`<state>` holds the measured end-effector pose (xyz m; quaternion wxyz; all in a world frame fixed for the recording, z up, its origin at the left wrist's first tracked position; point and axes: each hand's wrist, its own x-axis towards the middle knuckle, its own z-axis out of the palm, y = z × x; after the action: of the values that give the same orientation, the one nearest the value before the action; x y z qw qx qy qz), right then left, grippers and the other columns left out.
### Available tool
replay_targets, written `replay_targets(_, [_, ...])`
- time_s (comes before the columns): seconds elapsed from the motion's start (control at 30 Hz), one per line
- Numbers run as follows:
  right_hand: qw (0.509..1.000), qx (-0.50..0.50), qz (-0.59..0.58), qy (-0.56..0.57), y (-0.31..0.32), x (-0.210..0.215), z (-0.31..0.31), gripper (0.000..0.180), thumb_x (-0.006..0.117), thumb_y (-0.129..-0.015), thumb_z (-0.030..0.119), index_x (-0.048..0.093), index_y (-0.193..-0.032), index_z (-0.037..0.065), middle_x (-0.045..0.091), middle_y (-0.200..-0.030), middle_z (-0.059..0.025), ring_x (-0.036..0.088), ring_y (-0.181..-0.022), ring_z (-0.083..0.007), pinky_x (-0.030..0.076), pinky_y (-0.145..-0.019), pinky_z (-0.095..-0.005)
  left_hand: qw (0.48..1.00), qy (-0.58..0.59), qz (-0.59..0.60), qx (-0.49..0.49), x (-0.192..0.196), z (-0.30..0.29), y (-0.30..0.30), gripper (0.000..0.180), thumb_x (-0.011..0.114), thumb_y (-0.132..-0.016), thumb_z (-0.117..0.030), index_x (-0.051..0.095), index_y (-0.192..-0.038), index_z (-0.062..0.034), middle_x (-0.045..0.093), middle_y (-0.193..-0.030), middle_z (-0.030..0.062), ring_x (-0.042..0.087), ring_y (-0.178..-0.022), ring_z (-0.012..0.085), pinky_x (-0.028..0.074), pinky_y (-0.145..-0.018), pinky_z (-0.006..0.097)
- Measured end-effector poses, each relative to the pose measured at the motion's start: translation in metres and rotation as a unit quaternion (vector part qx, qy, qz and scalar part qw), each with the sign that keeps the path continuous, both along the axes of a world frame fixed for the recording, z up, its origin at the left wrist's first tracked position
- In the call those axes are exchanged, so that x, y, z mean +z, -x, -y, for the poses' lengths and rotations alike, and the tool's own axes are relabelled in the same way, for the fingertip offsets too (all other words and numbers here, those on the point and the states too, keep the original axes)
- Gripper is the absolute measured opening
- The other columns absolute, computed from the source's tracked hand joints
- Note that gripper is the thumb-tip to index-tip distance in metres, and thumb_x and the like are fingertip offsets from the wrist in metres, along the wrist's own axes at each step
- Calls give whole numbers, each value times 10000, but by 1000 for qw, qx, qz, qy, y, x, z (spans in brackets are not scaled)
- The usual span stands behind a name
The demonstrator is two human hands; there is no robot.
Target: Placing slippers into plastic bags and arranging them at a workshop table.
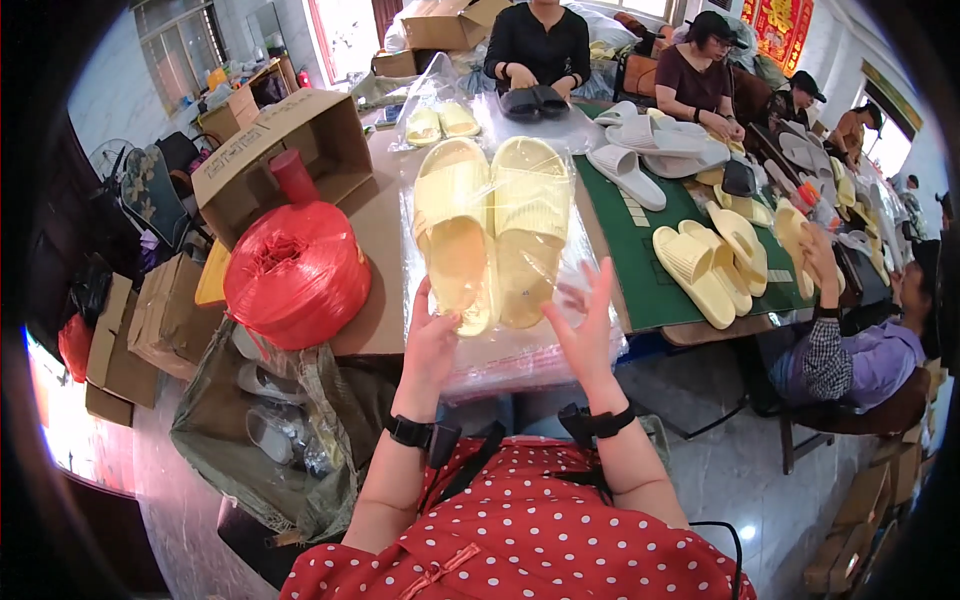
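Observation:
A pair of pale yellow slippers [532, 195] lies side by side in a clear plastic bag [569, 225], toes pointing away from me. My left hand [432, 338] grips the heel end of the left slipper through the film, thumb on top. Beside the right slipper's heel, my right hand [586, 325] is open with fingers spread and slightly blurred. It is close to the bag's edge; whether it touches the film I cannot tell. Beneath lies a stack of flat clear bags [500, 375] on the table.
Left of the bags sit a red roll of plastic twine [297, 275] and an open cardboard box [330, 150]. A woven sack [240, 440] stands below. White slippers [628, 175] and more yellow ones [700, 275] cover the green mat [600, 225]. Co-workers sit across and to the right.

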<state>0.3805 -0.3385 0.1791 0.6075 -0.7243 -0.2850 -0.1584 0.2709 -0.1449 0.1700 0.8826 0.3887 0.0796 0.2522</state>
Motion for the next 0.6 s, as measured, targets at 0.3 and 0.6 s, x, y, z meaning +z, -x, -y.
replay_targets(0.3, [934,243,-244,-98,3,7,3,549,706,-918,69,459,-1393,-50,662,-1152,-103,644,-997,-121,529,-828,-272,997,17,-14,-74,5,12,20,634,591,-878,-25,377,-1472,30,530,-1432,137,533,-1312,243,443,-1094,384])
replay_targets(0.6, [962,134,-209,-115,53,7,-3,407,654,-936,64,471,-1277,-62,658,-1066,-111,656,-898,-127,542,-717,-257,992,-4,6,-130,-8,35,44,716,657,-910,-117,303,-1522,-6,486,-1454,134,548,-1276,270,482,-1048,412])
